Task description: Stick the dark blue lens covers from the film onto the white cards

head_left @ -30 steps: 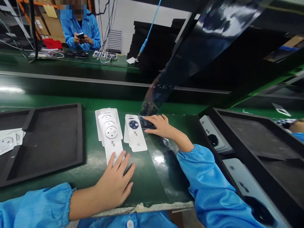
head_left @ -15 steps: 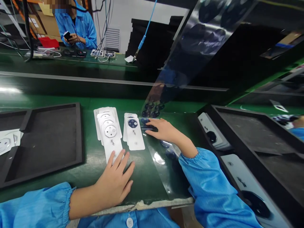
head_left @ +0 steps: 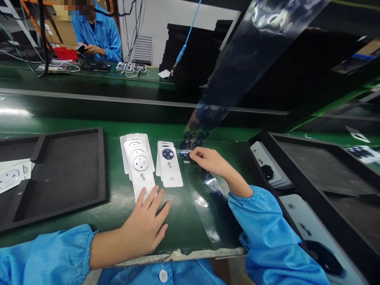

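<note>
My left hand (head_left: 144, 223) lies open, fingers spread, with its fingertips on the lower end of a white phone-shaped card (head_left: 141, 174). That card has a round camera print and is the top one of a fanned stack. My right hand (head_left: 209, 160) pinches the clear film strip (head_left: 185, 153) at its bend, thumb against forefinger. Dark round camera-shaped stickers (head_left: 190, 135) sit on the film; whether one is between the fingertips is hidden. Left of this hand is a smaller pile of white cards, the top card (head_left: 172, 168) bearing a dark blue camera sticker.
A black divided tray (head_left: 103, 166) stands at left with white cards (head_left: 12, 174) in it. Black trays (head_left: 297, 170) at right hold pale phone-like panels (head_left: 308, 229). The film rises toward the upper right. Across the bench, a person in blue (head_left: 109, 37) handles a phone.
My right hand has drawn its fingers from a spread reach into a pinch at the film's bend. My left hand stays on the card. The view has shifted slightly.
</note>
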Tool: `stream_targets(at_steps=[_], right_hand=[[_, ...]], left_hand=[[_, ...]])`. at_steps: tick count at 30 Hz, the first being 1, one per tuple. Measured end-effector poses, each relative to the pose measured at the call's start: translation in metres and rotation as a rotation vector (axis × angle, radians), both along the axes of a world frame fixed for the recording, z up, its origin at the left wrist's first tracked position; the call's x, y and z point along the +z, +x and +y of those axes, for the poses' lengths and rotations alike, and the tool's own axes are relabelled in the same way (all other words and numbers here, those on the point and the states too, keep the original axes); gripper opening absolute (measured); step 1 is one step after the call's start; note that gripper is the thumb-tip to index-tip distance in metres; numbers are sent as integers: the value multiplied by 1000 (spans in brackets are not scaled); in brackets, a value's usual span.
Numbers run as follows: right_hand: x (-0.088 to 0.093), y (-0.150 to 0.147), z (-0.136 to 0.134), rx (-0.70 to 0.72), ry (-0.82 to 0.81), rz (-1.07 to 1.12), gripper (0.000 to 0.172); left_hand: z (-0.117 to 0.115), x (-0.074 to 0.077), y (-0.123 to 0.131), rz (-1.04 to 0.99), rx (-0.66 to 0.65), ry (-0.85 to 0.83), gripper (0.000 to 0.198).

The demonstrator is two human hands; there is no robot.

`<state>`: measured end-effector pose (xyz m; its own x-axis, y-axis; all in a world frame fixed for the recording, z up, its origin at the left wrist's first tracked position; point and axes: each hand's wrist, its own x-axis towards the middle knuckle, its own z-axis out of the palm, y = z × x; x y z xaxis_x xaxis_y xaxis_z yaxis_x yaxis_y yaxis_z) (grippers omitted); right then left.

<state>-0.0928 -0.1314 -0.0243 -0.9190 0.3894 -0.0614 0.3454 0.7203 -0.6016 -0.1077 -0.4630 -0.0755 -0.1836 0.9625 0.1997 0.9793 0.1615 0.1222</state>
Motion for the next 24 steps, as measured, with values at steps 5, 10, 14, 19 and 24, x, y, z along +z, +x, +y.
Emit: stream_targets(at_steps=[5,10,14,19,24], right_hand=[[-4,-6,10,-123,-311,123,33],[4,-4,8,-77,-947,156,29],[4,-3,2,-87,-1065,231,17],[5,-5,-18,-117,-1033,339,11],[8,-7,-44,-165,-1300,288,10]], left_hand=[[0,-1,1,-17,6,10,51],[-1,0,2,-7,9,3,51],[-1,1,1,9,5,9,51],[-1,1,2,38,12,23,52],[0,4,5,90,-45,56,44]])
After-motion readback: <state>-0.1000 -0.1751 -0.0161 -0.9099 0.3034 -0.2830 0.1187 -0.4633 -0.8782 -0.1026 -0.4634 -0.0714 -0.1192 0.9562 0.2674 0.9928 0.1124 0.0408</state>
